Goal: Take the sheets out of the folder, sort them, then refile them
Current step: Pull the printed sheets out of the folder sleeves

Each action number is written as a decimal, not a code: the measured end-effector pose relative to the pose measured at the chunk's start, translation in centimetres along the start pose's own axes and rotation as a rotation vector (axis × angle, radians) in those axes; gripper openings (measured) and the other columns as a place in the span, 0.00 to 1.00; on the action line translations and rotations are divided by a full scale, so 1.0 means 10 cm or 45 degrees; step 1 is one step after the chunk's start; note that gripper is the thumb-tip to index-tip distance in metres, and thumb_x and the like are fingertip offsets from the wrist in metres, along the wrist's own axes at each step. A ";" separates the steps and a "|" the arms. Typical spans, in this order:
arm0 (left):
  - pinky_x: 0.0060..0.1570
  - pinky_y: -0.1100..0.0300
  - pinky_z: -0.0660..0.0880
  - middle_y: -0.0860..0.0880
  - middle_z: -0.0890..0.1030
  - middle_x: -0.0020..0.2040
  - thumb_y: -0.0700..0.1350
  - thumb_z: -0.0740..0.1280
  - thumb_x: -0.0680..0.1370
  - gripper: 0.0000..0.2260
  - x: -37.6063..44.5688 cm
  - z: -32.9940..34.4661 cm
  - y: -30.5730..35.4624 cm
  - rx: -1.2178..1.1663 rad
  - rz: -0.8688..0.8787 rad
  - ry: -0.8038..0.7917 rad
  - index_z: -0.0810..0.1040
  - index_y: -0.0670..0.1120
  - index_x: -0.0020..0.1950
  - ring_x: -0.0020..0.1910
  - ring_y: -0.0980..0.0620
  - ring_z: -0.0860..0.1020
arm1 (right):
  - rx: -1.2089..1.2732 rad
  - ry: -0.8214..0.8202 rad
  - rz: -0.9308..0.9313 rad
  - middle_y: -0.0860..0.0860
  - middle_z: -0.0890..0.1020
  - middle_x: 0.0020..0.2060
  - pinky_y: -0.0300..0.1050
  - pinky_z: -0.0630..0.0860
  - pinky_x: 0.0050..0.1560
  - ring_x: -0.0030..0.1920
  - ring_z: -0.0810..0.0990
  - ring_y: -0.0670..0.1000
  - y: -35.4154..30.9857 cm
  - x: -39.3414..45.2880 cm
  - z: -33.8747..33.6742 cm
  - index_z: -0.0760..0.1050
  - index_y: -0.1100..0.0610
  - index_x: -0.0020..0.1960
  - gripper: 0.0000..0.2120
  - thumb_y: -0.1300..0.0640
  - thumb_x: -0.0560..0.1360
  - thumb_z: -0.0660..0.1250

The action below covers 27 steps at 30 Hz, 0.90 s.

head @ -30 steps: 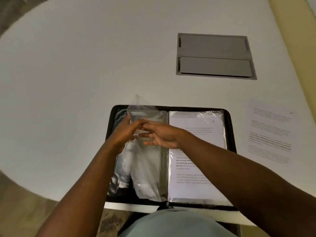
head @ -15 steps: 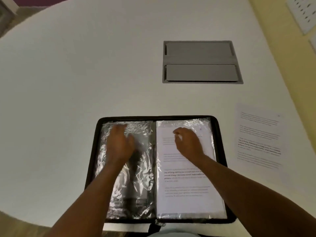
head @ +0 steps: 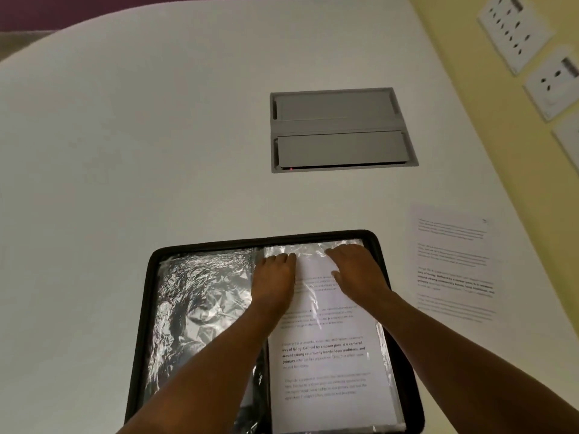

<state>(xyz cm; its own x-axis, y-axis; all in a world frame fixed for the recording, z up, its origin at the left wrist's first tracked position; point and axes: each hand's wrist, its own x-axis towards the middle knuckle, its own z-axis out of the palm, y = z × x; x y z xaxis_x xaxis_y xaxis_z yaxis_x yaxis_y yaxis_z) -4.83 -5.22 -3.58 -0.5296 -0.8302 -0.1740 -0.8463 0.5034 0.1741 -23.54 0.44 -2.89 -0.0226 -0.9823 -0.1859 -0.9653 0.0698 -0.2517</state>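
Head view looks down on a black folder (head: 142,333) lying open on the white worktop (head: 125,151), its near edge cut off by the bottom of the frame. On the folder's left half lie crinkled clear sleeves (head: 200,302) whose glare hides whatever is under them. On the folder's right half a printed sheet (head: 326,355) sits inside a clear sleeve; only its bold middle lines can be read, the rest is too faint. The left hand (head: 274,277) lies across the folder's spine with straight fingers pressing on the top of that sleeved sheet. The right hand (head: 355,270) rests at the top of the same page, toward the folder's right edge; its fingers seem to curl at the sleeve's opening, but glare on the plastic makes it impossible to tell whether they pinch anything. Right of the folder, apart from it, a loose sheet (head: 454,264) lies flat on the worktop, its text blurred. Beyond the folder a grey hatch (head: 340,130) is set into the worktop. Wall sockets (head: 513,29) further right are cut by the frame edge.
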 end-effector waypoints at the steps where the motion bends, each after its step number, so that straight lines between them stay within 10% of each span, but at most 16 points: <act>1: 0.72 0.45 0.60 0.47 0.80 0.58 0.44 0.63 0.79 0.16 0.00 0.02 -0.01 0.010 0.012 0.012 0.72 0.46 0.67 0.57 0.46 0.78 | -0.031 0.054 -0.038 0.55 0.80 0.56 0.53 0.71 0.63 0.58 0.77 0.58 0.00 0.01 0.02 0.75 0.57 0.65 0.20 0.59 0.73 0.71; 6: 0.61 0.47 0.71 0.44 0.77 0.61 0.43 0.64 0.78 0.20 0.09 0.03 -0.06 -0.152 0.037 0.027 0.71 0.47 0.70 0.59 0.44 0.74 | -0.170 0.219 -0.243 0.48 0.78 0.34 0.45 0.74 0.43 0.36 0.76 0.50 -0.06 0.18 0.01 0.80 0.54 0.39 0.09 0.64 0.64 0.77; 12: 0.55 0.50 0.72 0.45 0.78 0.59 0.41 0.70 0.74 0.09 0.15 -0.01 -0.13 -0.345 0.079 0.124 0.80 0.44 0.54 0.59 0.44 0.74 | -0.158 0.236 -0.566 0.48 0.78 0.35 0.47 0.75 0.48 0.37 0.76 0.50 -0.09 0.24 -0.19 0.77 0.55 0.40 0.09 0.66 0.65 0.74; 19: 0.41 0.54 0.72 0.46 0.81 0.42 0.40 0.66 0.76 0.03 0.15 -0.06 -0.25 -0.424 0.204 0.140 0.80 0.44 0.45 0.43 0.46 0.76 | 0.217 -0.302 -0.120 0.51 0.80 0.36 0.48 0.75 0.40 0.36 0.77 0.50 -0.20 0.40 -0.47 0.75 0.55 0.43 0.15 0.48 0.81 0.58; 27: 0.45 0.55 0.74 0.47 0.81 0.47 0.40 0.65 0.77 0.06 0.12 -0.11 -0.30 -0.523 0.212 0.113 0.80 0.44 0.50 0.48 0.48 0.76 | -0.307 -0.723 -0.018 0.54 0.79 0.50 0.46 0.76 0.44 0.45 0.78 0.53 -0.34 0.80 -0.47 0.77 0.58 0.54 0.13 0.56 0.72 0.72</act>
<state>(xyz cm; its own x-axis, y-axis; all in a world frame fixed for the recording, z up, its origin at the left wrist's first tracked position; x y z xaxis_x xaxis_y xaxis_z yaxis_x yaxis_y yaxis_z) -2.92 -8.00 -3.21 -0.6342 -0.7726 -0.0303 -0.6479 0.5097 0.5661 -21.71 -8.52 0.97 0.0683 -0.7321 -0.6778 -0.9977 -0.0488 -0.0479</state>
